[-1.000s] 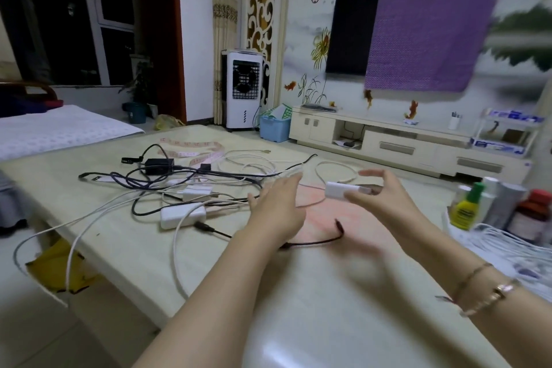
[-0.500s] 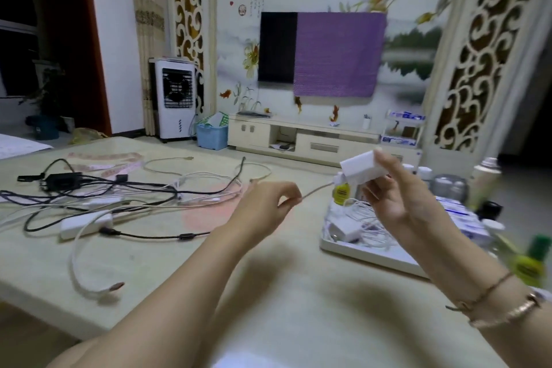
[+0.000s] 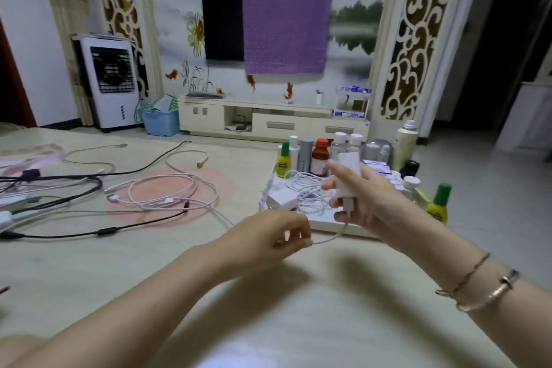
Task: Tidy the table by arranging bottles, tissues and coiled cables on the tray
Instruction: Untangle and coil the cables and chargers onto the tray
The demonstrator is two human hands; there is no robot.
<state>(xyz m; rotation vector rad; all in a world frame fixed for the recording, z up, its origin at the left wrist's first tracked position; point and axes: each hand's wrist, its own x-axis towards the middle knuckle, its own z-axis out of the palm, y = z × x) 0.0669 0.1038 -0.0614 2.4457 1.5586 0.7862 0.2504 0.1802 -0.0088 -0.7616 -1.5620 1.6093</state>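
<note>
A white charger block [image 3: 348, 176] stands nearly upright in the right hand [image 3: 366, 199], fingers curled round it, just above the near edge of the white tray [image 3: 321, 222]. From its lower end a thin white cable [image 3: 331, 237] sags in a short curve toward eight o'clock, where the left hand [image 3: 268, 236] pinches it between thumb and fingertips. The tray lies just beyond both hands, at twelve o'clock of them, holding a loose coil of white cable [image 3: 307, 188] and another white adapter [image 3: 282, 200]. Bottles [image 3: 320, 158] stand in a row along its far side, a yellow bottle with a green cap [image 3: 283, 161] at their left end. A second yellow bottle [image 3: 437, 205] stands at three o'clock of the right hand. At ten o'clock, well apart on the table [image 3: 209, 293], white and black cables [image 3: 167, 197] lie tangled.
</note>
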